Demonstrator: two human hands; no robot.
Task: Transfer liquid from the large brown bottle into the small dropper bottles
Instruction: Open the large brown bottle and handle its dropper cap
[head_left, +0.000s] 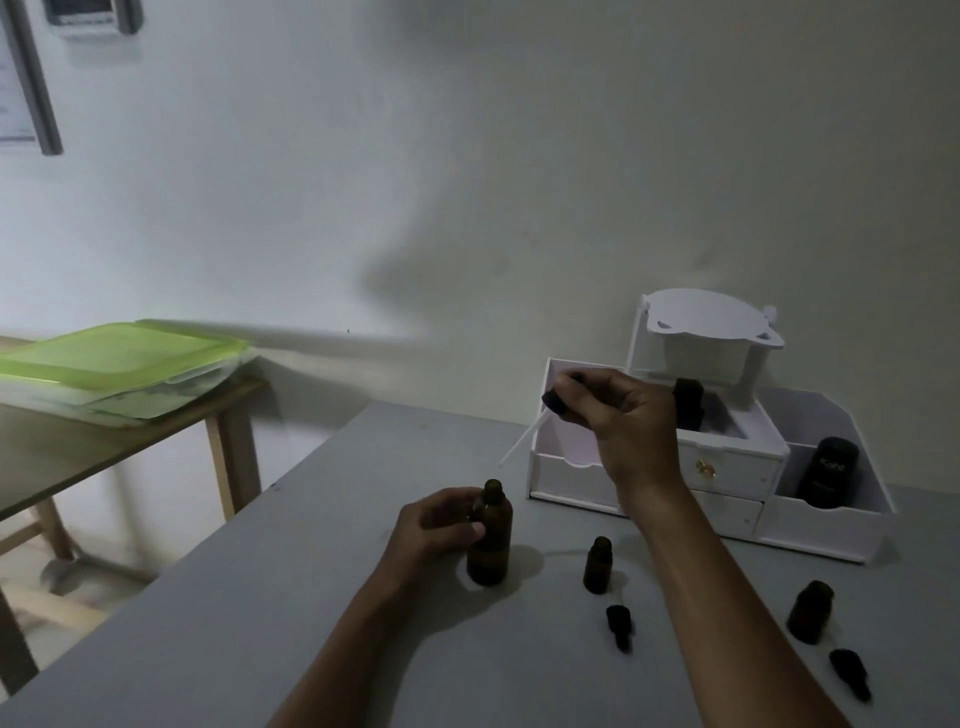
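Head view: the large brown bottle (489, 535) is held upright on the bench (260, 623), the left hand (436, 525) grip curled round it. Above and right of it, a dropper (551, 402) is pinched in the right hand (628, 415) grip. Uncapped small dropper bottles (597, 566) are stood to its right.

Dim, underexposed, cool grey cast. Wall (156, 234) brightest at left, so light comes from left. Soft shadow falls right of large brown bottle (489, 540). Slight blur, grain, wide-angle bending at edges.
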